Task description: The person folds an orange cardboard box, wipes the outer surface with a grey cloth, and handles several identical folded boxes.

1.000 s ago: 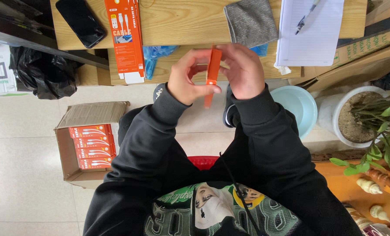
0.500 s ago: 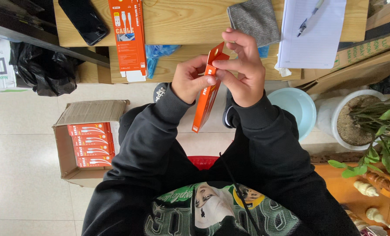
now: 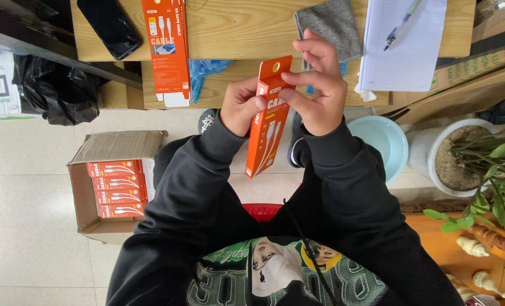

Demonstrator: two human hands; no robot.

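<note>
Box: slim orange carton [image 3: 268,122], held upright above the lap, before the counter [image 3: 235,28].
Left hand [image 3: 242,106]: curled on its left edge.
Right hand [image 3: 317,85]: fingers pinching the top.
Handling: probably light, thin card, easily creased; grip the edges.

The left hand [image 3: 242,106] and right hand [image 3: 316,90] grip 1 flat orange cable box [image 3: 268,122] upright, above the wooden table [image 3: 247,25].
</note>
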